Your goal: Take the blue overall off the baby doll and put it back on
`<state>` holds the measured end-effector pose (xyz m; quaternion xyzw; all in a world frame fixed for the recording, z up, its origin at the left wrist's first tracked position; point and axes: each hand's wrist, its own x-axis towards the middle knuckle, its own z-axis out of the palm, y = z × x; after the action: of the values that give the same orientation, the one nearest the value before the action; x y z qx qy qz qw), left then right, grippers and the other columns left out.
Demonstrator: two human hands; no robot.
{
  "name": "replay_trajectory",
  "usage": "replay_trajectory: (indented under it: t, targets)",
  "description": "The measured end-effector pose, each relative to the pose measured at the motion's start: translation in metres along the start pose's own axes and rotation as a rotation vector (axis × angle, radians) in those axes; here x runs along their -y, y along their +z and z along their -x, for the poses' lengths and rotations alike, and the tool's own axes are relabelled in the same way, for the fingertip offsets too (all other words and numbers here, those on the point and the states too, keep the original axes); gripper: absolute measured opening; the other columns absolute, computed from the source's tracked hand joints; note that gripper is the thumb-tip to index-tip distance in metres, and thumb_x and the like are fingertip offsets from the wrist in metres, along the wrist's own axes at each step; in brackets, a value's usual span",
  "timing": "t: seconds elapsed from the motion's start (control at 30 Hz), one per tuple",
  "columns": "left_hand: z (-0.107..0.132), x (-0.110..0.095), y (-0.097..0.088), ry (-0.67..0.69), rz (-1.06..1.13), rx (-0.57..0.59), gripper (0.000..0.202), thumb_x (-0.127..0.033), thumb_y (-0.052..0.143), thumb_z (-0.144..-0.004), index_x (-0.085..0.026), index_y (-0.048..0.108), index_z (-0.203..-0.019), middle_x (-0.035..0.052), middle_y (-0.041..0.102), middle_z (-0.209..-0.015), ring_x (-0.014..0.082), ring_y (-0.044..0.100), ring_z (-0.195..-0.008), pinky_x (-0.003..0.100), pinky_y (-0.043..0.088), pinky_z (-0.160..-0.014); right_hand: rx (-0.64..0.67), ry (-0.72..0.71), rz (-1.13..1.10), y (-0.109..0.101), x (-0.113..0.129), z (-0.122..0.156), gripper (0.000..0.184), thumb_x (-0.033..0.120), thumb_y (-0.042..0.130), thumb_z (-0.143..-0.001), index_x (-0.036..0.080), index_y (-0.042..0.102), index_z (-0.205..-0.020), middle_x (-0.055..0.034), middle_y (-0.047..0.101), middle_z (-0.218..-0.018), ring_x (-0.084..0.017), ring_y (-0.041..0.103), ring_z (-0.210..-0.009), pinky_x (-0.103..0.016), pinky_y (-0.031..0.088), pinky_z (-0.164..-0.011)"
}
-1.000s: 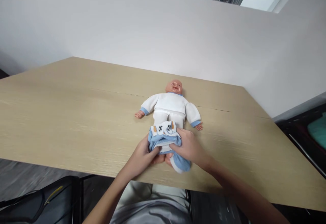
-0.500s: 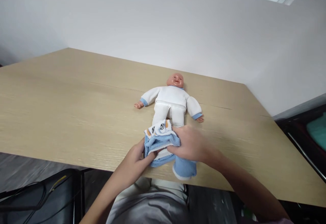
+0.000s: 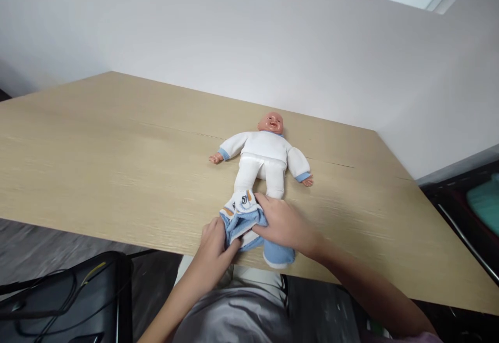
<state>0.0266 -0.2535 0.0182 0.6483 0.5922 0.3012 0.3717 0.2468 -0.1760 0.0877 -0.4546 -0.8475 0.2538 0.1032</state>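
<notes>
A baby doll [image 3: 265, 148] in a white suit lies on its back on the table, head away from me and feet toward me. Over its lower legs I hold a small blue-and-white plush doll's hat [image 3: 244, 218] with embroidered eyes, its opening facing me. My left hand [image 3: 214, 244] grips its left edge, thumb at the opening. My right hand [image 3: 283, 226] pinches the opposite edge, thumb at the opening and fingers on top. One blue doll foot [image 3: 278, 254] shows below my right hand; the other is hidden behind the hat.
The wooden table [image 3: 117, 166] runs wide to both sides, its front edge just below the doll's feet. A pale wall [image 3: 234, 36] rises behind it. A black chair [image 3: 66, 301] with cables stands at the lower left. Dark furniture with a teal item [image 3: 485, 202] is at the right.
Both hands keep hold of the hat, which has shifted slightly left and tilted, its opening looking narrower. The camera view has moved a little. The doll lies as before.
</notes>
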Motion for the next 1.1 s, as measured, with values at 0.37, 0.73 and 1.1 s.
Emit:
replay_trajectory:
  t: [0.37, 0.73, 1.1]
  targets:
    - [-0.035, 0.016, 0.003, 0.174, 0.418, -0.15, 0.051, -0.045, 0.066, -0.106, -0.021, 0.045, -0.146, 0.0138, 0.064, -0.138, 0.0316, 0.066, -0.127, 0.045, 0.052, -0.11, -0.172, -0.014, -0.441, -0.001, -0.021, -0.008, 0.027, 0.019, 0.079, -0.08, 0.019, 0.072, -0.106, 0.0027, 0.073, -0.091, -0.016, 0.06, -0.079, -0.027, 0.042, -0.072]
    - [-0.065, -0.02, -0.058, 0.187, 0.197, 0.01, 0.038, -0.043, 0.056, -0.11, -0.022, 0.063, -0.141, 0.0107, 0.071, -0.144, 0.0313, 0.063, -0.142, 0.041, 0.053, -0.119, -0.058, -0.15, -0.601, -0.014, -0.059, -0.017, 0.075, 0.045, 0.093, -0.089, 0.024, 0.06, -0.152, -0.0099, 0.071, -0.145, -0.032, 0.066, -0.133, -0.044, 0.052, -0.117]
    - [-0.064, -0.02, -0.078, 0.194, 0.184, 0.2, 0.052, -0.05, 0.08, -0.098, -0.026, 0.062, -0.141, 0.0086, 0.07, -0.147, 0.0312, 0.066, -0.139, 0.043, 0.05, -0.124, -0.046, -0.022, -1.128, -0.003, -0.11, 0.001, 0.057, 0.049, 0.099, -0.08, 0.022, 0.063, -0.116, 0.0005, 0.061, -0.099, -0.016, 0.058, -0.088, -0.025, 0.052, -0.08]
